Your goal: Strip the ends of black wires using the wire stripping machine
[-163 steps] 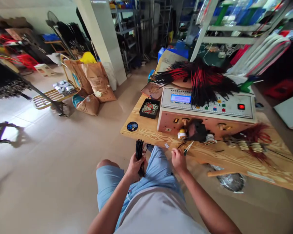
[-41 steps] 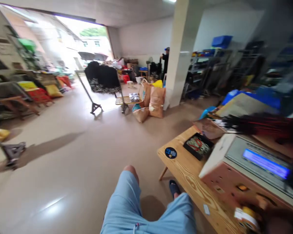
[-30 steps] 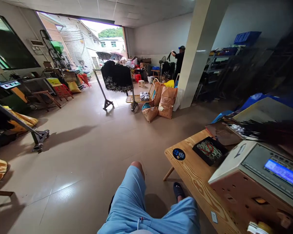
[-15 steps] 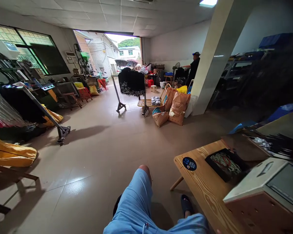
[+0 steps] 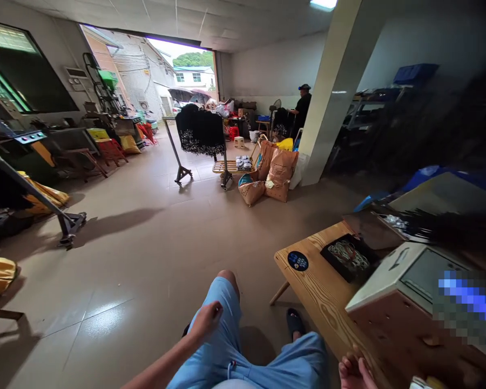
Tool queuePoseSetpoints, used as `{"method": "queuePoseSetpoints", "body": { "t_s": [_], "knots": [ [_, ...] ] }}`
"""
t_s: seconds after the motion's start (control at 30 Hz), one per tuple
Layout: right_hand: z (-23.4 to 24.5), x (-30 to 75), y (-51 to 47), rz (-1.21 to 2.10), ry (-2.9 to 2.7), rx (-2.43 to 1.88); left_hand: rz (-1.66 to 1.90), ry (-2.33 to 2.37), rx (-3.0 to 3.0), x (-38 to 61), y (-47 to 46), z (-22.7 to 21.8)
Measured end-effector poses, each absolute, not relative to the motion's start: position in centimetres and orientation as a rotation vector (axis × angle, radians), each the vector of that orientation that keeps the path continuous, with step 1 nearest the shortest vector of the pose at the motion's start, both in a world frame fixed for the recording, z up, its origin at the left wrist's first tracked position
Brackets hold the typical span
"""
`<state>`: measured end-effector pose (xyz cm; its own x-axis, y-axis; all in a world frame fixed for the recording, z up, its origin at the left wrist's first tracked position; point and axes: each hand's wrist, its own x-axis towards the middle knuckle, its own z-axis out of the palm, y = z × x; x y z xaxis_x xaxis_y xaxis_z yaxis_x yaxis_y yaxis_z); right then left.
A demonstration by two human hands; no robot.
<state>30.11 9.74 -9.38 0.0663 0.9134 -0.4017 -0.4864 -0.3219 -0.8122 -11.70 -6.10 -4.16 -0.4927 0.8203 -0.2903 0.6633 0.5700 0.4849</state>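
My left hand (image 5: 207, 320) is above my left thigh, over the blue shorts (image 5: 216, 346). Its fingers are curled closed, and what they hold, if anything, is hidden. At the bottom edge my right hand (image 5: 353, 370) is partly in view, beside the front edge of the wooden table (image 5: 319, 292). Its fingers are loosely bent with the thumb apart, and no object shows in it. Nearest to this hand is a box-shaped machine (image 5: 389, 319) with a white top and brown side. A black tray (image 5: 350, 256) of pale cords and a round dark sticker (image 5: 298, 261) lie farther back on the table.
A wheeled rack (image 5: 200, 129) hung with black strands stands ahead, near brown sacks (image 5: 281, 175) and a pillar (image 5: 336, 97). Another rack (image 5: 36, 194) is at left. A person in dark clothing (image 5: 303, 111) stands at the back. A slipper-clad foot (image 5: 295, 321) is beside the table.
My left hand has come into view over my thigh, and my right hand has risen into view beside the table. The view has turned slightly right and downward.
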Motion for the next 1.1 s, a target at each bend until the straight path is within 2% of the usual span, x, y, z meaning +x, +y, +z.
{"method": "queuePoseSetpoints", "body": {
  "t_s": [0.17, 0.5, 0.7, 0.87, 1.1],
  "knots": [
    [-6.9, 29.3, 10.2, 1.443, -0.556, -1.095, 0.386, 2.293, 1.353, -8.0, -3.8, -8.1],
    [-7.2, 29.7, 11.9, 1.440, -0.257, -0.905, 0.324, 2.289, 1.476, -9.2, -4.4, -10.8],
    [-8.2, 30.0, 12.6, 1.450, -0.166, -0.821, 0.264, 2.296, 1.500, -9.2, -4.5, -10.3],
    [-6.9, 29.2, 12.3, 1.474, -0.049, -0.719, 0.209, 2.320, 1.579, -9.3, -4.6, -9.5],
    [-5.8, 28.4, 12.1, 1.379, -0.011, -0.706, 0.452, 2.104, 1.715, -8.9, -4.8, -10.7]
  ]
}}
